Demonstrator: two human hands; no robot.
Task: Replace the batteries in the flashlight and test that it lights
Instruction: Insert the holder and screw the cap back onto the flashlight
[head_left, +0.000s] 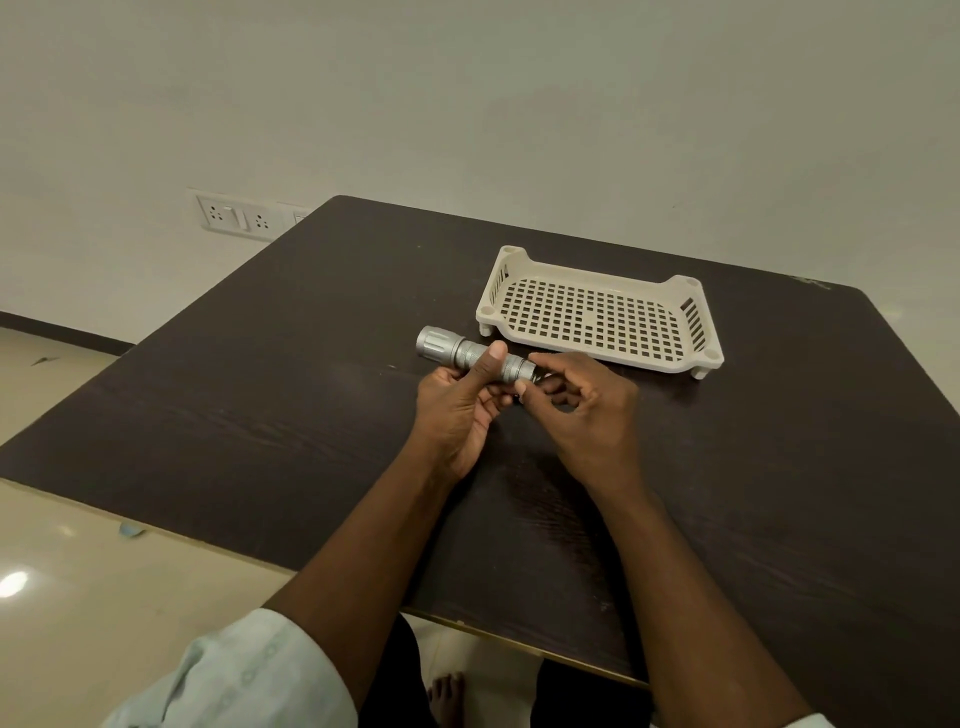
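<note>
Person's got a silver flashlight (474, 355) held sideways just above a dark wooden table (260, 415), head end pointing left. Left hand (460, 402) is wrapped around the middle of the barrel, thumb pressed over the top. Right hand (582, 405) has its thumb and fingertips pinched on the tail end, right where the cap sits; can't tell if the cap is loose or tight. A cream plastic basket (602, 312) with a grid bottom sits on the table just behind the hands. Socket plate (241, 215) on the wall.
</note>
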